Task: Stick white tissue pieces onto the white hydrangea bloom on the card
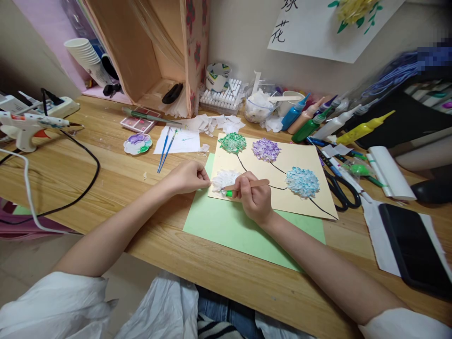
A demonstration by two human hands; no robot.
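My right hand is closed around a flat wooden craft stick, over the lower left of a cream card. Beside its fingers sits a white paper flower, and a small bright green patch shows under them. At the card's left edge, my left hand pinches with thumb and fingers together. A green flower, a purple flower and a blue flower of shredded paper stand on the card, with thin black stem lines. Beneath it lies a green sheet.
Two paintbrushes rest by a paint palette. Paint bottles, scissors and a phone lie right. A hot glue gun with cables is left. Torn white paper and a pink box stand behind.
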